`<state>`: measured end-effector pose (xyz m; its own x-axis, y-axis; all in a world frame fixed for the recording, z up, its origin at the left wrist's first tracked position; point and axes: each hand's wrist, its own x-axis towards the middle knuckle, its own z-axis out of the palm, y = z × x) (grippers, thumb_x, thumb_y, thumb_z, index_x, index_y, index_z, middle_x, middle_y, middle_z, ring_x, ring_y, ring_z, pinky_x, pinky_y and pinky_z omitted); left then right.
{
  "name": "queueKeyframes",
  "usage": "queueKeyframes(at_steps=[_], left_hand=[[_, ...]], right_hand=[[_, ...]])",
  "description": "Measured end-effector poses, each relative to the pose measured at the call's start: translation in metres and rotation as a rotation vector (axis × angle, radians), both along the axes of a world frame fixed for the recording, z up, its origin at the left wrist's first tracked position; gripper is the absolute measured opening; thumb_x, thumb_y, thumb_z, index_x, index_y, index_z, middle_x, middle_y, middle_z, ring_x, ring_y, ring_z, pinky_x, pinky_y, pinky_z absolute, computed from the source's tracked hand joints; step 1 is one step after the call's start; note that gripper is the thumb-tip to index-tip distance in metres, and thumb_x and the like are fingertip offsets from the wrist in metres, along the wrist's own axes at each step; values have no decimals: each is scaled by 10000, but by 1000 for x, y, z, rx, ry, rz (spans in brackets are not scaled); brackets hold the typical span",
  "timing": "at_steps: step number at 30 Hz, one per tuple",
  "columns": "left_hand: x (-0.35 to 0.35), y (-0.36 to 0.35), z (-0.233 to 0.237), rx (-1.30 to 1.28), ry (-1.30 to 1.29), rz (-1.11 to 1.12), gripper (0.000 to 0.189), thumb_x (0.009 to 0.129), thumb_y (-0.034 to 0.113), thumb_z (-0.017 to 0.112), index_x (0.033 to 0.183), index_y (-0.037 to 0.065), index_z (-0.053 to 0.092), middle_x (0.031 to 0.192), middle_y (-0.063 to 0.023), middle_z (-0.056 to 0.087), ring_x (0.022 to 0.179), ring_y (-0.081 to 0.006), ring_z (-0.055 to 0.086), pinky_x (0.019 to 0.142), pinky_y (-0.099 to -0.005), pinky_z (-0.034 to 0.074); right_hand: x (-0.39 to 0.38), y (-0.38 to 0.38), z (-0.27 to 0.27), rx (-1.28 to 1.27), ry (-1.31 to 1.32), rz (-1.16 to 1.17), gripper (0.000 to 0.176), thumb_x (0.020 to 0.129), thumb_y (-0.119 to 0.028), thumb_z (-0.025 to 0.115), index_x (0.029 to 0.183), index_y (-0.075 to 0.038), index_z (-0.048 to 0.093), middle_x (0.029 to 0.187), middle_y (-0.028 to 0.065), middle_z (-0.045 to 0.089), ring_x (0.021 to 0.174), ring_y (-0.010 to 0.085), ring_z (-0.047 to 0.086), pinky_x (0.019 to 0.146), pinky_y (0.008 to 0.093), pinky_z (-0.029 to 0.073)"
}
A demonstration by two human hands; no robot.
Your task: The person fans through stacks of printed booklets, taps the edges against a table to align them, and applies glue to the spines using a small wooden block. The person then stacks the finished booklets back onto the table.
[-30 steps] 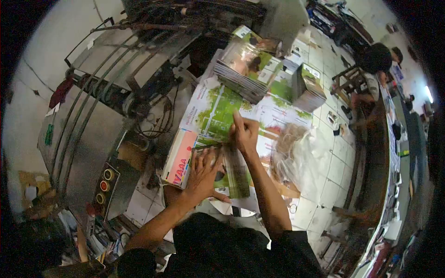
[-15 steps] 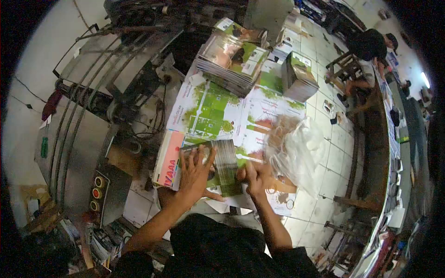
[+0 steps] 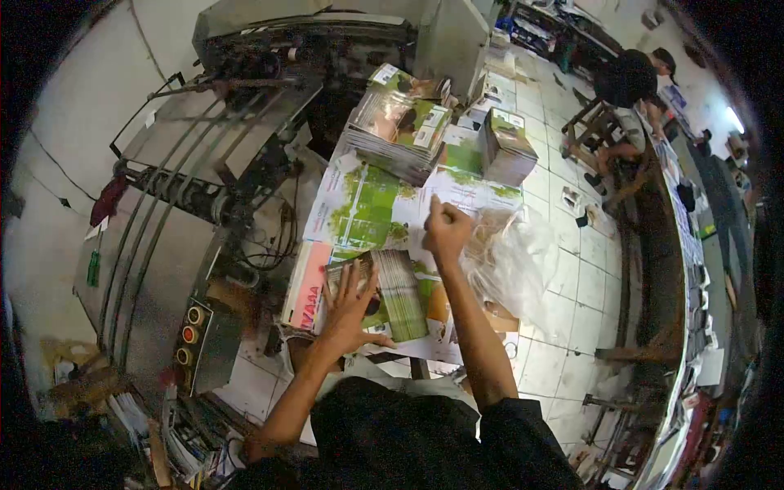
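Note:
My left hand (image 3: 349, 309) lies flat with spread fingers on a fanned stack of green printed booklets (image 3: 400, 294). The stack rests on large printed sheets (image 3: 367, 208) that cover the work surface. My right hand (image 3: 446, 229) is raised above the sheets, beyond the stack, closed into a fist. Whether it pinches anything thin I cannot tell. A bundle of pale string or plastic strapping (image 3: 506, 253) lies just to its right.
A grey metal machine (image 3: 180, 220) with round buttons (image 3: 189, 335) stands on the left. Taller booklet piles (image 3: 396, 131) and a bound block (image 3: 506, 145) sit at the far end. Another person (image 3: 633, 77) sits at a bench far right. Tiled floor (image 3: 572, 310) lies right.
My right hand left the near edge of the booklet stack and rose forward over the sheets, closed in a fist. My left hand stayed pressed on the stack.

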<state>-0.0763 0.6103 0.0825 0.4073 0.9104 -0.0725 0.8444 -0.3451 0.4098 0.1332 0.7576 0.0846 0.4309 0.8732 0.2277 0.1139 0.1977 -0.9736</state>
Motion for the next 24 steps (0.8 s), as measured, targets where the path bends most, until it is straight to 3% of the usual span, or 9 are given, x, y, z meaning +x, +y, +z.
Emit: queueKeyframes(at_steps=[4,6,8,10,12,14,18,19,24], left_hand=[[-14,-4,-26,100,-188,-25,1274,601,598,821,1565,162,112,1599,-241,16,1478,-412,-25,1148,-621,35],[-13,-7,-15,182,-228,19,1230,637,523,848,1565,162,125,1601,-236,7,1484,-390,-16,1166,-582,76],[-1,-25,18,-61,-1001,306,1173,706,371,852,1567,144,87,1604,-234,5,1491,-343,30,1163,-507,198],[-14,-29,-17,-16,-792,364,1128,752,262,819,1563,104,51,1604,-223,50,1486,-310,103,1127,-435,302],[-6,-31,-30,-45,-1071,384,1088,782,198,779,1553,53,25,1605,-200,86,1476,-274,149,1116,-409,315],[7,-34,-24,-92,-1170,343,1036,790,121,730,1548,27,30,1604,-184,105,1466,-261,181,1122,-377,305],[-1,-29,-27,5,-1061,347,974,783,25,651,1542,1,41,1608,-188,86,1481,-260,127,1175,-360,174],[-1,-29,-26,9,-1022,333,974,782,21,650,1542,0,40,1611,-182,79,1485,-262,115,1180,-361,149],[3,-34,-8,-82,-1258,320,910,829,34,651,1538,-5,80,1581,-191,186,1468,-265,189,1156,-376,249]], right_hand=[[15,-48,60,137,-450,-228,257,842,-220,727,844,25,649,590,70,580,551,154,525,587,320,445],[20,-77,73,435,-671,-466,369,838,-224,731,1100,2,603,916,160,653,845,272,616,792,356,477],[14,-128,55,95,-420,-29,488,886,-236,685,1259,31,518,1243,216,566,1152,317,534,980,413,418],[-4,-154,45,-199,-422,87,639,929,-340,619,1381,57,403,1377,284,449,1307,370,413,1108,425,298],[-32,-163,-84,-81,-1841,-230,801,949,-477,533,1467,60,242,1472,339,296,1392,394,303,1156,437,216],[-68,-184,8,-528,-524,370,842,944,-489,510,1466,98,208,1499,403,148,1399,564,139,1141,595,153],[-42,-151,-15,-444,-262,323,1162,716,-609,758,1463,89,205,1409,414,331,1332,468,376,1100,465,327],[-29,-142,-12,-310,-258,320,920,681,-403,867,1318,74,405,1079,180,673,951,264,662,853,381,523],[-17,-143,-15,-505,-321,591,760,709,-360,849,1239,68,512,1136,177,645,1009,262,634,893,386,500]])
